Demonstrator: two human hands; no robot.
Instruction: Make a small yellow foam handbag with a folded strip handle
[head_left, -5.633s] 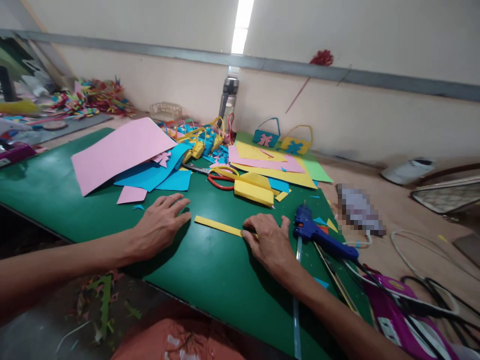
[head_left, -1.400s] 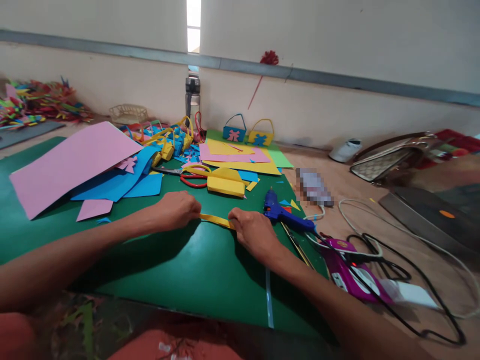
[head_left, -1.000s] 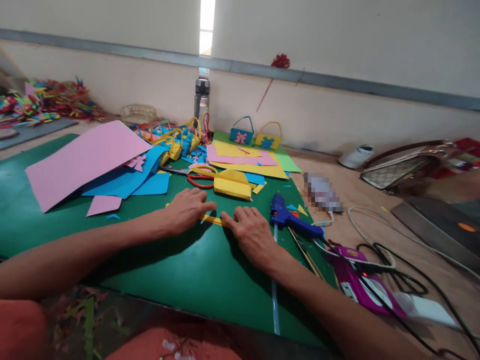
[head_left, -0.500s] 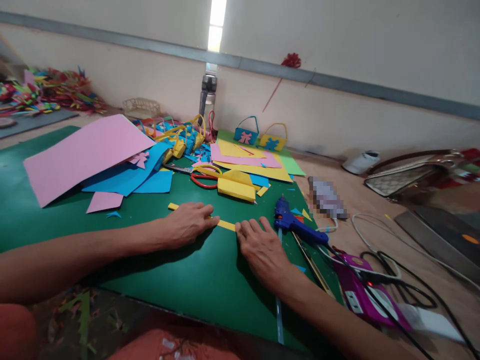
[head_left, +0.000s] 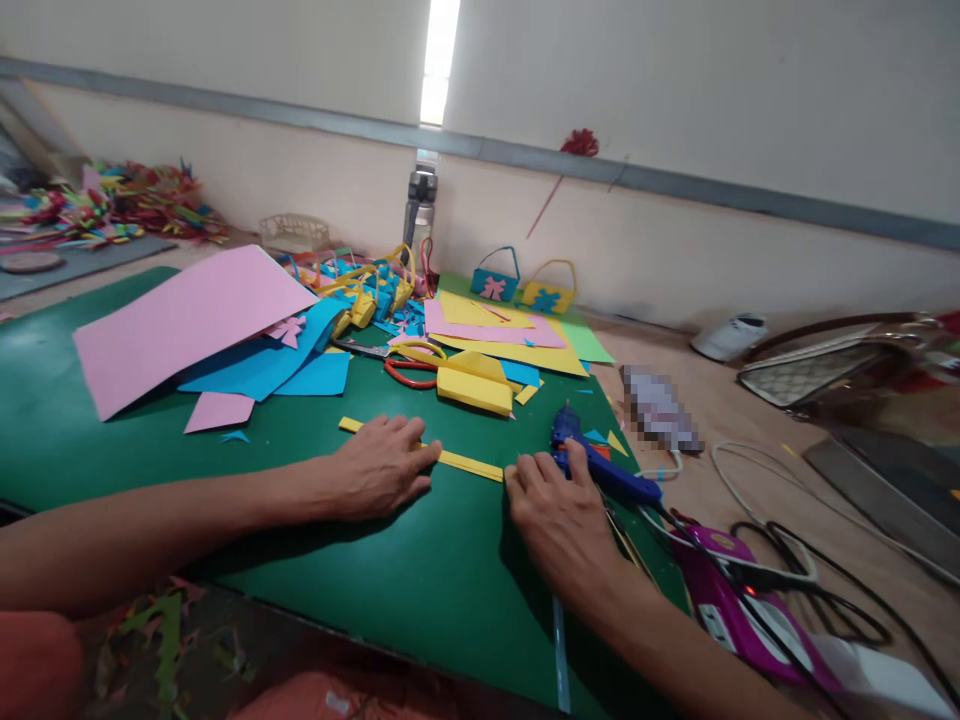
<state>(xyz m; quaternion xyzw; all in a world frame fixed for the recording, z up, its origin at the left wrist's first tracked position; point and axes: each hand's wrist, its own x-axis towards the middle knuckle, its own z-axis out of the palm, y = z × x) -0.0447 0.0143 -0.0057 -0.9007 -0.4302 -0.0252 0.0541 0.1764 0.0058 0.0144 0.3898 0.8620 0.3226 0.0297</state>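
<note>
A narrow yellow paper strip (head_left: 471, 464) lies on the green tabletop, with a line running along its length. My left hand (head_left: 384, 468) presses over its middle, fingers bent on the paper; the left end sticks out past the knuckles. At the strip's right end are the curled, closed fingertips of my right hand (head_left: 559, 505); the exact grip is hidden beneath them. Just behind the right hand lies a blue glue gun (head_left: 615, 474), partly covered by its fingers. A folded yellow paper piece (head_left: 474, 388) rests beyond the strip, beside red-and-yellow-handled scissors (head_left: 411, 373).
Pink sheets (head_left: 191, 320) and blue sheets (head_left: 311, 375) lie at left. Small paper bags (head_left: 494, 287) stand at the back, near a heap of paper pieces. At right are a purple power strip (head_left: 724, 545), cables and a handbag (head_left: 802, 365).
My right hand has slid right, baring more of the yellow strip between the hands. My left hand stays on the strip. The view has shifted slightly.
</note>
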